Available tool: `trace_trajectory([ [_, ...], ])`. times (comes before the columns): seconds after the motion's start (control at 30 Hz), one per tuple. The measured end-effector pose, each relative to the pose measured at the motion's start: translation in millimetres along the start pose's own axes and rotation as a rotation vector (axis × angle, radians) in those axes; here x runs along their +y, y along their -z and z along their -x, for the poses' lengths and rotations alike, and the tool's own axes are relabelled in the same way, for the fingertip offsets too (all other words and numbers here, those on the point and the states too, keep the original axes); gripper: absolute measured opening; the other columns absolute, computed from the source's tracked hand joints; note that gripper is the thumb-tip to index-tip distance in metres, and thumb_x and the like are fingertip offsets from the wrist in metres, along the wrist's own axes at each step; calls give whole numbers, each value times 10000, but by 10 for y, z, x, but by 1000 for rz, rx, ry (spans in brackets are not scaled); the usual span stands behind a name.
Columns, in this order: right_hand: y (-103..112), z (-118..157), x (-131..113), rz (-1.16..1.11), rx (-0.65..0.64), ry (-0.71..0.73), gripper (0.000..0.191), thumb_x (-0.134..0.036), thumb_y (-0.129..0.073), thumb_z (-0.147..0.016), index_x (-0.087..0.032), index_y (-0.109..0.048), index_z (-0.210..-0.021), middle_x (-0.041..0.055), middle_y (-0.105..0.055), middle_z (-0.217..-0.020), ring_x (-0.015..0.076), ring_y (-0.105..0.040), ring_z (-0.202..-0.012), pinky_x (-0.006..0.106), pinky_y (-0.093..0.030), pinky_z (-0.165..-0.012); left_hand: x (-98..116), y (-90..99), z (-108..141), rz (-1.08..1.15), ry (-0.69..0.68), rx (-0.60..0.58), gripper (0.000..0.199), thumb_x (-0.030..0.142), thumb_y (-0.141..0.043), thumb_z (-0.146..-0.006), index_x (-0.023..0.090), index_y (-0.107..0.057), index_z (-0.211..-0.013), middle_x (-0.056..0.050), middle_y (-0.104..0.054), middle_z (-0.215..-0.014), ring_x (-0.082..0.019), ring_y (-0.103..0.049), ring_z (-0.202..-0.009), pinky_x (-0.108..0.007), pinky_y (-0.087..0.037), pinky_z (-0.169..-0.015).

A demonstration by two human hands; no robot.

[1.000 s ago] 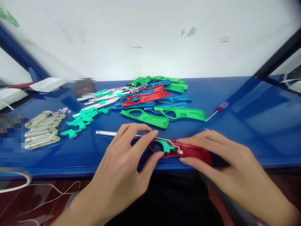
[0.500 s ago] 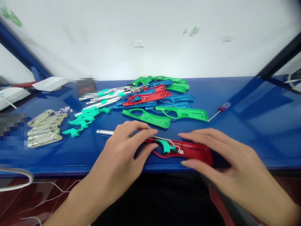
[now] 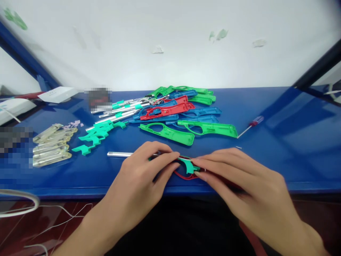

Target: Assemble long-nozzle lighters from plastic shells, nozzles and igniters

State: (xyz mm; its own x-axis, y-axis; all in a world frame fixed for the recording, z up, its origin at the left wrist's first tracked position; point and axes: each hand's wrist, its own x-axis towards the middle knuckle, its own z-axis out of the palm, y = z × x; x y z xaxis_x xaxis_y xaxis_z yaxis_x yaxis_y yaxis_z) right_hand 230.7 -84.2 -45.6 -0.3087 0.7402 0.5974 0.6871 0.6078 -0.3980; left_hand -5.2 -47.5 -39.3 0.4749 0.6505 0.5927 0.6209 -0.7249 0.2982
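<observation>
Right grip point(image 3: 247, 177) has come left and closed in, from spread over the shell to fingers and thumb around it, right beside the trigger. Silver tube point(image 3: 119, 154) has slid slightly left. Left grip point(image 3: 141, 174) still pinches the left part of the red shell point(image 3: 186, 177), tube running out past it to the left. Shell sits by the near edge of the worktop point(image 3: 287, 142), between both grips, right part mostly hidden under the right grip. Trigger point(image 3: 189, 167), teal, lies in the shell, between the two sets of fingertips. Wire mostly hidden. Nearest green shells point(image 3: 170, 135) lie beyond the hands. Screwdriver point(image 3: 257, 121) off to the right, small pin point(image 3: 238, 147) just beyond right grip. Loose teal parts point(image 3: 97, 133) and clear parts point(image 3: 52, 153) toward the left edge.
</observation>
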Motion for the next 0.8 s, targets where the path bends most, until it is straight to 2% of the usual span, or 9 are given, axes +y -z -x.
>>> trace_trajectory([
  [0.17, -15, -9, -4, -50, 14, -20, 221, -156, -678, -1032, -290, -729, -1201, -53, -809, -1126, 152, -710, -1046, 310, -578, -973, 3, -11, -11, 33, 25, -1, 147, 144, -719, -1011, 182, -768, -1145, -19, -740, -1110, -130, -725, -960, -235, -577, -904],
  [0.47, -2, -22, 8, -56, -21, -79, 199, -189, -648, -1048, -309, -759, -1161, -42, -808, -1112, 168, -732, -1028, 304, -601, -939, -4, 34, -23, 117, 115, -74, 111, 174, -717, -1012, 233, -767, -1092, 8, -737, -1080, -127, -724, -931, -240, -586, -870],
  [0.63, 0, -19, 20, -91, -29, -121, 179, -214, -668, -1042, -337, -764, -1131, -64, -799, -1093, 146, -726, -1019, 273, -591, -918, -4, 29, -25, 89, 124, -81, 147, 211, -717, -1015, 217, -766, -1153, -19, -738, -1136, -158, -732, -979, -280, -596, -913],
  [0.8, 1, -18, 24, -124, -51, -165, 182, -245, -675, -1042, -363, -764, -1150, -60, -789, -1076, 149, -721, -1004, 286, -594, -891, -4, 26, -36, 108, 135, -98, 85, 205, -708, -1020, 224, -766, -1080, -6, -733, -1102, -146, -723, -966, -267, -588, -901],
])
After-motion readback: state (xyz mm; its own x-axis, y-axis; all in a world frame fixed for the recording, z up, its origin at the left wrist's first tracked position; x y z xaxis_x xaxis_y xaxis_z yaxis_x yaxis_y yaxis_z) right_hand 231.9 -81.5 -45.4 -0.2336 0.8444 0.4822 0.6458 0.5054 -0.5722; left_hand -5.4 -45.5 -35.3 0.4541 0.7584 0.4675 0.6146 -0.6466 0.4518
